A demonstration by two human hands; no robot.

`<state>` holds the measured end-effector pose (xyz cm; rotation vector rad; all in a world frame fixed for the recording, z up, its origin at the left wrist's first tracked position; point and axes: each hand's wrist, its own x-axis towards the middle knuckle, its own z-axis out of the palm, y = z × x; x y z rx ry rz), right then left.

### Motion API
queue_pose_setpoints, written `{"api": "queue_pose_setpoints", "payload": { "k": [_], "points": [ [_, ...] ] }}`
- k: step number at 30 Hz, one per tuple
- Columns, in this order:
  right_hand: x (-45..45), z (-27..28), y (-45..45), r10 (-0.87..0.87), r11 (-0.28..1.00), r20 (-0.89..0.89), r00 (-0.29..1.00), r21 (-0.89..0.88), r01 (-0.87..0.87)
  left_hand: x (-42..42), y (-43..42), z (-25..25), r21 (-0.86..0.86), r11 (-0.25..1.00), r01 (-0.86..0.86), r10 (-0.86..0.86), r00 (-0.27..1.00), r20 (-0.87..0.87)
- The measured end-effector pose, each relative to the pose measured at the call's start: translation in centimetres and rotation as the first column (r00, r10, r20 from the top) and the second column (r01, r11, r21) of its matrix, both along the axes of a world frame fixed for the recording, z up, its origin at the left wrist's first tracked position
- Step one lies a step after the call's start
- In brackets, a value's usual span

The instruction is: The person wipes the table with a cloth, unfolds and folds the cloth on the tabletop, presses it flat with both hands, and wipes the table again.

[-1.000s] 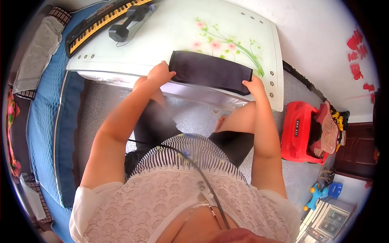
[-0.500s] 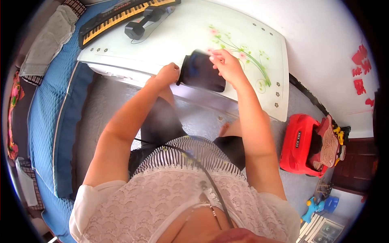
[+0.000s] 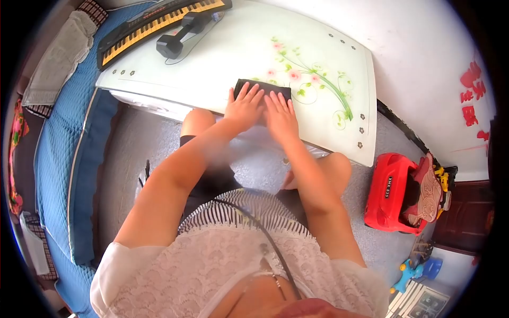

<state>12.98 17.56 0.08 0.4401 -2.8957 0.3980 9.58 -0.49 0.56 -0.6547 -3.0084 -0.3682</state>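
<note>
A flat black rectangular piece that looks like folded cloth (image 3: pixel 269 87) lies at the near edge of the white table (image 3: pixel 191 79). My left hand (image 3: pixel 245 109) rests on its left part, fingers stretched out and a little spread. Beside it, my right hand (image 3: pixel 281 116) presses flat on the right part, fingers also extended. The two hands nearly meet in the middle and cover most of the piece. Only its far strip shows beyond the fingertips.
A dumbbell (image 3: pixel 182 37) and a keyboard (image 3: pixel 159 31) lie at the table's far left. Printed flowers (image 3: pixel 318 79) decorate the top. A blue-covered bed (image 3: pixel 63 153) stands left; a red toy car (image 3: pixel 387 193) is on the floor at right.
The black piece was raised and tilted between both hands; now it lies flat on the table. My right hand has come down and left, my left hand right, both now spread on it.
</note>
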Motion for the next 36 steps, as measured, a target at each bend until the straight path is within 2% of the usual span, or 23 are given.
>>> {"api": "queue_pose_setpoints", "payload": {
  "k": [3, 4, 10, 14, 17, 28, 36],
  "points": [
    [-1.2, 0.0, 0.4, -0.004, 1.000, -0.036, 0.999, -0.002, 0.004, -1.1, 0.7, 0.0, -0.070, 0.998, -0.005, 0.000, 0.997, -0.071],
    [-1.9, -0.6, 0.6, 0.008, 0.999, -0.134, 0.991, -0.043, -0.014, -1.9, 1.0, 0.2, -0.099, 0.995, -0.001, -0.005, 0.998, -0.067],
    [-7.3, -0.5, 2.0, -0.068, 0.998, -0.072, 0.995, 0.004, 0.069, -8.2, 3.0, 0.0, -0.124, 0.992, 0.033, -0.044, 0.995, -0.087],
    [-12.2, -1.3, 3.1, -0.094, 0.996, -0.155, 0.983, -0.013, 0.093, -13.0, 4.6, -0.4, -0.169, 0.985, 0.026, -0.041, 0.995, -0.087],
    [-16.3, -2.3, 4.0, -0.103, 0.994, -0.282, 0.954, -0.054, 0.092, -16.7, 6.0, 0.1, -0.219, 0.976, 0.019, -0.037, 0.996, -0.076],
    [-29.8, -3.7, 7.4, -0.152, 0.988, -0.258, 0.954, -0.028, 0.150, -29.4, 10.1, 0.0, -0.276, 0.961, -0.029, 0.004, 0.996, -0.091],
    [-35.9, -3.5, 8.6, -0.210, 0.976, -0.163, 0.964, 0.020, 0.216, -34.9, 11.9, -0.6, -0.218, 0.973, -0.080, 0.058, 0.992, -0.110]
  ]
}}
